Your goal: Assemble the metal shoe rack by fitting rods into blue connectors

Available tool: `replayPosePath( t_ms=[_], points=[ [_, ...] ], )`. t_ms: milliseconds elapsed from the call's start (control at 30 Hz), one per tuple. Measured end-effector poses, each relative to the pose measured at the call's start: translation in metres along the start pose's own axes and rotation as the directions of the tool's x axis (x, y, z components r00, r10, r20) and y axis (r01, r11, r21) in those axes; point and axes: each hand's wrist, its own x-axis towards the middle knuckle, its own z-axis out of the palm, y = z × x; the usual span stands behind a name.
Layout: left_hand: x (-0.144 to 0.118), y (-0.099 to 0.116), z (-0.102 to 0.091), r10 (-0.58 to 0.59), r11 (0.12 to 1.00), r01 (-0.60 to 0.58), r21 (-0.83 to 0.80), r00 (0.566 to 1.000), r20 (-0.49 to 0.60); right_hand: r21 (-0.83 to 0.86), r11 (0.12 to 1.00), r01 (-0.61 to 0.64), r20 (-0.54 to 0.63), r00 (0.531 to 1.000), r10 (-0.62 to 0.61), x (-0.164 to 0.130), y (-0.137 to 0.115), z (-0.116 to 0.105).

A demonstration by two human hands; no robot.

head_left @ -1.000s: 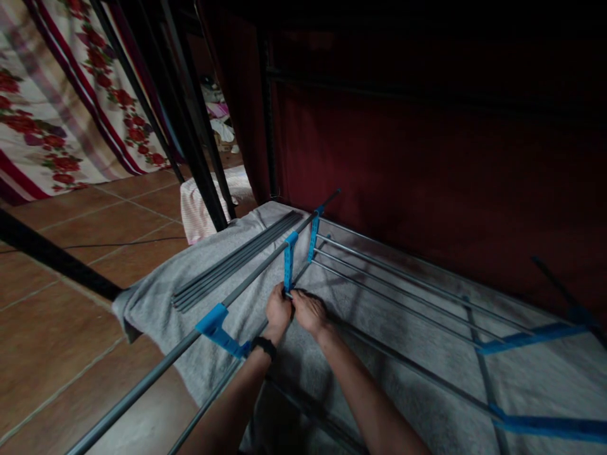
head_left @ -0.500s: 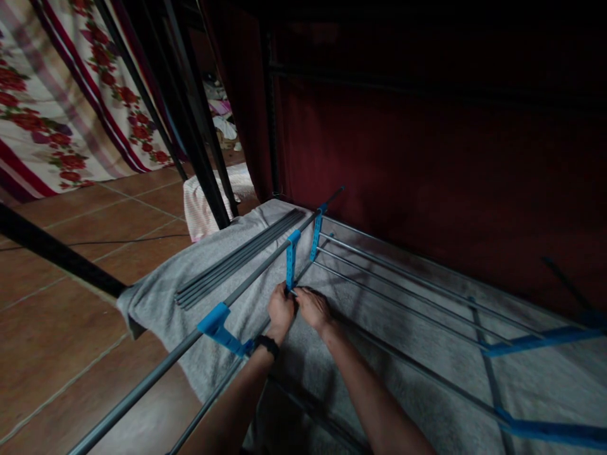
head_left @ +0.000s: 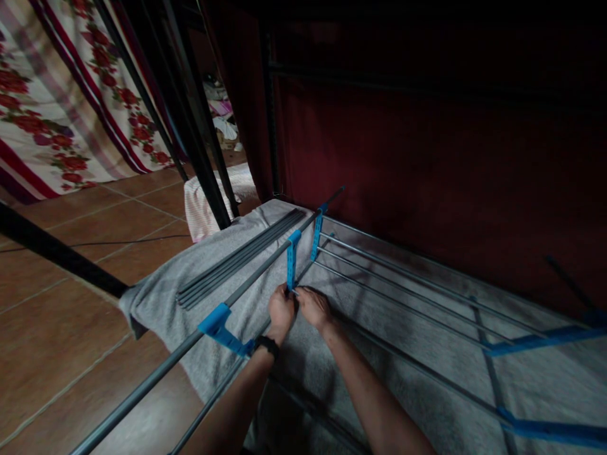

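My left hand is closed around the lower end of a blue plastic bracket, which hangs from a long grey tube. Pressed close beside it, my right hand pinches the end of a metal rod against that bracket's foot. The rod runs to a blue bracket at the lower right. Whether its tip sits inside the bracket is hidden by my fingers. Farther back, another blue bracket carries several thin rods. Left of my wrist is one more blue bracket.
Several loose grey tubes lie side by side on the grey blanket. Dark metal posts stand at the left, near a floral curtain. A dark red panel rises behind the rack. A cable crosses the tiled floor.
Both hands stay at the bracket with almost no visible movement. The whole view has shifted very slightly.
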Motion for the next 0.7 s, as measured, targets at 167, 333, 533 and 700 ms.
replayPosePath(
  t_ms=[167,333,533,700],
  points=[
    [-0.0012,0.0000,-0.0007,0.010,1.000,-0.010,-0.001,1.000,0.009,0.012,1.000,-0.002,0.011,1.000,0.002,0.0038,0.0009,0.0002],
    [-0.0020,-0.0005,-0.0020,0.018,1.000,-0.018,-0.002,1.000,0.017,0.025,1.000,0.000,0.037,0.999,-0.001,0.0072,0.0039,-0.0042],
    [-0.0022,0.0016,-0.0026,0.022,1.000,-0.022,0.003,1.000,0.014,0.028,1.000,-0.003,0.059,0.998,0.001,0.0090,0.0056,-0.0054],
    [-0.0027,0.0011,-0.0010,0.018,1.000,-0.018,0.016,1.000,0.011,0.021,1.000,0.000,0.039,0.999,-0.001,0.0089,0.0056,-0.0018]
  ],
)
